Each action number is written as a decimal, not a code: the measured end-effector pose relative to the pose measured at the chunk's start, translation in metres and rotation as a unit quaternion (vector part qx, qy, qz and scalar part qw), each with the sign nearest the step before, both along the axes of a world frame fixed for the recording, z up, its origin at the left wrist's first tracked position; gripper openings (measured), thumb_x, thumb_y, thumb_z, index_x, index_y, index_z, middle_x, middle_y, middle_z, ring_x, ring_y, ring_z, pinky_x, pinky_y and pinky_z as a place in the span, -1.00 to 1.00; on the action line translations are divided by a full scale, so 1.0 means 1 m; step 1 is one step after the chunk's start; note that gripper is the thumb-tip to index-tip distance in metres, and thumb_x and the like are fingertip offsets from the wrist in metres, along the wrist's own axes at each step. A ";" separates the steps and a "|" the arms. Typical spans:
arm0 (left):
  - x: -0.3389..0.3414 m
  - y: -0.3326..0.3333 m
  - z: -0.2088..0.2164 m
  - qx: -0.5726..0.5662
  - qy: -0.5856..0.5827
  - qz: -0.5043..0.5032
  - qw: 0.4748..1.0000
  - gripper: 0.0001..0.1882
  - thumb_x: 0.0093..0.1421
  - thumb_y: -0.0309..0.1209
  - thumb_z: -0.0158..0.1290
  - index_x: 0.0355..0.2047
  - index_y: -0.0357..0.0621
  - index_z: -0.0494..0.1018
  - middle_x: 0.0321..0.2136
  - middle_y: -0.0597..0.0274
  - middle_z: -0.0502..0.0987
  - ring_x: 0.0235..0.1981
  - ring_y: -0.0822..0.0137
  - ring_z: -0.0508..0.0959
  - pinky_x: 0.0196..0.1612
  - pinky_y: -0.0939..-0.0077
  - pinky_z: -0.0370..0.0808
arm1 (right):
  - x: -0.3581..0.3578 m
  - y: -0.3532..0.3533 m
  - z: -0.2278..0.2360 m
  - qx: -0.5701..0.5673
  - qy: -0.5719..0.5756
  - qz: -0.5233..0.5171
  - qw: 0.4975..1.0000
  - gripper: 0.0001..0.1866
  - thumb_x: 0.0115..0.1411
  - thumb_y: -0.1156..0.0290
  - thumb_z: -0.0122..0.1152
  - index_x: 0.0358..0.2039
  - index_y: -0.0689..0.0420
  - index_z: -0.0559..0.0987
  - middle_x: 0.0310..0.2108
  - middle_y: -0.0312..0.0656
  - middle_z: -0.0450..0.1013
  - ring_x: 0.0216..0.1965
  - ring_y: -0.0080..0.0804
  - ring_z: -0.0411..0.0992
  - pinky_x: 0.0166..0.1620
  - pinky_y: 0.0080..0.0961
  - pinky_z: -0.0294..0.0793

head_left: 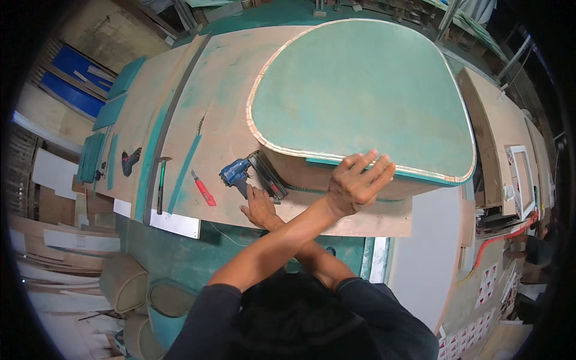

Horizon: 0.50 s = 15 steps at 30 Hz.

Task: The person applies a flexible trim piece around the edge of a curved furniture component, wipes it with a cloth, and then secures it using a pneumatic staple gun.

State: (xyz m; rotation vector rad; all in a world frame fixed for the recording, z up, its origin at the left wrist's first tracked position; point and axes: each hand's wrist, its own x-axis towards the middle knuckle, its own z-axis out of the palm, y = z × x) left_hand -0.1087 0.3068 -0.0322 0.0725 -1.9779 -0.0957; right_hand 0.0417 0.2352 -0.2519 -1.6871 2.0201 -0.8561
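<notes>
My forearms cross, the left passing over the right. My left hand [363, 183] rests at the near edge of a large rounded green panel [360, 90], fingers apart and bent a little over its pale, notched rim. Beneath the panel a curved wooden side wall shows in part. My right hand [261, 207] is low on the wooden worktable [222, 102], its fingertips at the handle of a blue and black nail gun [235, 172] lying there; the fingers are not wrapped round it. Left of the nail gun lies a red utility knife [204, 191].
Further left lie a toothed teal strip [185, 171], a hammer [161, 186] and a cordless drill [130, 162]. A long dark-edged bar [177, 120] crosses the worktable. Curved tubs [123, 282] stand below left. A wooden cabinet [489, 138] and red hose [498, 240] are at right.
</notes>
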 end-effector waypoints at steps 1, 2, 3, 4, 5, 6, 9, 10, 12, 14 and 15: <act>-0.004 0.001 -0.001 -0.007 0.016 -0.012 1.000 -0.79 0.09 -0.38 0.18 -0.24 -0.05 0.62 -0.22 0.30 0.62 -0.15 0.26 0.60 -0.10 0.40 0.41 | -0.002 -0.003 -0.002 0.002 -0.001 -0.017 1.000 -0.22 0.22 0.12 0.25 0.27 0.36 0.19 0.08 0.24 0.35 0.08 0.18 0.36 0.15 -0.04 0.36; -0.005 0.003 -0.003 -0.006 0.030 -0.019 0.999 -0.79 0.09 -0.38 0.17 -0.24 -0.05 0.61 -0.23 0.30 0.62 -0.16 0.26 0.60 -0.10 0.40 0.41 | 0.000 0.000 -0.002 0.010 -0.004 -0.030 0.999 -0.22 0.22 0.12 0.24 0.27 0.37 0.20 0.06 0.24 0.37 0.06 0.18 0.38 0.13 -0.05 0.38; -0.008 0.004 -0.004 -0.013 0.032 -0.014 0.999 -0.79 0.09 -0.38 0.16 -0.24 -0.06 0.61 -0.23 0.29 0.61 -0.15 0.26 0.60 -0.10 0.41 0.41 | 0.000 -0.002 -0.002 0.048 -0.011 -0.035 0.998 -0.22 0.22 0.14 0.25 0.27 0.37 0.20 0.03 0.23 0.39 0.04 0.18 0.39 0.11 -0.04 0.40; -0.012 0.000 -0.005 -0.027 0.034 -0.013 0.999 -0.79 0.09 -0.38 0.15 -0.24 -0.07 0.61 -0.24 0.29 0.61 -0.15 0.26 0.60 -0.10 0.42 0.41 | -0.005 -0.014 0.005 0.078 -0.018 -0.045 0.996 -0.23 0.22 0.15 0.25 0.27 0.37 0.20 0.01 0.22 0.40 0.01 0.18 0.41 0.08 -0.04 0.41; -0.013 -0.003 -0.006 -0.041 0.036 -0.015 0.998 -0.78 0.08 -0.38 0.14 -0.24 -0.07 0.60 -0.25 0.28 0.60 -0.15 0.26 0.59 -0.10 0.42 0.40 | -0.007 -0.024 0.012 0.108 -0.027 -0.056 0.992 -0.24 0.22 0.16 0.25 0.26 0.37 0.20 -0.02 0.21 0.42 -0.02 0.18 0.43 0.06 -0.03 0.43; -0.009 -0.004 -0.008 -0.035 0.032 -0.003 0.999 -0.80 0.11 -0.37 0.16 -0.24 -0.04 0.61 -0.25 0.31 0.61 -0.16 0.28 0.60 -0.10 0.43 0.40 | 0.000 -0.025 0.012 0.099 -0.013 -0.060 0.993 -0.28 0.21 0.21 0.23 0.24 0.39 0.22 -0.05 0.20 0.42 -0.03 0.17 0.43 0.04 -0.04 0.45; -0.015 0.003 -0.006 -0.037 0.036 -0.018 0.998 -0.84 0.15 -0.34 0.19 -0.24 0.03 0.63 -0.24 0.37 0.62 -0.18 0.33 0.61 -0.08 0.43 0.39 | 0.014 -0.050 -0.029 0.087 0.057 -0.126 0.987 -0.48 0.15 0.44 0.14 0.09 0.45 0.35 -0.17 0.16 0.47 -0.12 0.12 0.48 -0.06 -0.10 0.50; -0.017 0.000 -0.008 -0.035 0.035 -0.016 0.999 -0.84 0.16 -0.33 0.20 -0.24 0.03 0.63 -0.24 0.37 0.62 -0.17 0.32 0.61 -0.08 0.42 0.39 | 0.023 -0.052 -0.038 0.023 0.139 -0.151 0.979 -0.56 0.08 0.52 0.11 -0.01 0.44 0.42 -0.24 0.12 0.49 -0.19 0.07 0.50 -0.09 -0.19 0.51; -0.011 0.000 -0.010 -0.036 0.016 -0.009 0.999 -0.84 0.17 -0.30 0.20 -0.23 0.03 0.62 -0.24 0.36 0.62 -0.17 0.32 0.60 -0.07 0.39 0.39 | 0.028 -0.050 -0.024 0.032 0.139 -0.158 0.977 -0.59 0.06 0.50 0.14 -0.05 0.38 0.45 -0.27 0.09 0.50 -0.23 0.02 0.52 -0.08 -0.16 0.49; -0.011 -0.003 -0.008 -0.048 0.001 -0.009 0.999 -0.83 0.18 -0.27 0.21 -0.23 0.03 0.62 -0.24 0.35 0.61 -0.17 0.32 0.60 -0.07 0.38 0.39 | 0.032 -0.044 -0.004 0.080 0.141 -0.153 0.975 -0.60 0.06 0.46 0.16 -0.06 0.33 0.48 -0.27 0.05 0.51 -0.20 -0.04 0.52 -0.04 -0.12 0.46; -0.012 -0.010 -0.008 -0.064 -0.009 -0.002 0.998 -0.81 0.19 -0.25 0.21 -0.22 0.03 0.61 -0.25 0.36 0.61 -0.17 0.32 0.60 -0.08 0.37 0.39 | 0.030 -0.041 0.004 0.104 0.142 -0.150 0.973 -0.61 0.06 0.45 0.17 -0.07 0.30 0.49 -0.27 0.03 0.51 -0.19 -0.06 0.52 -0.02 -0.10 0.44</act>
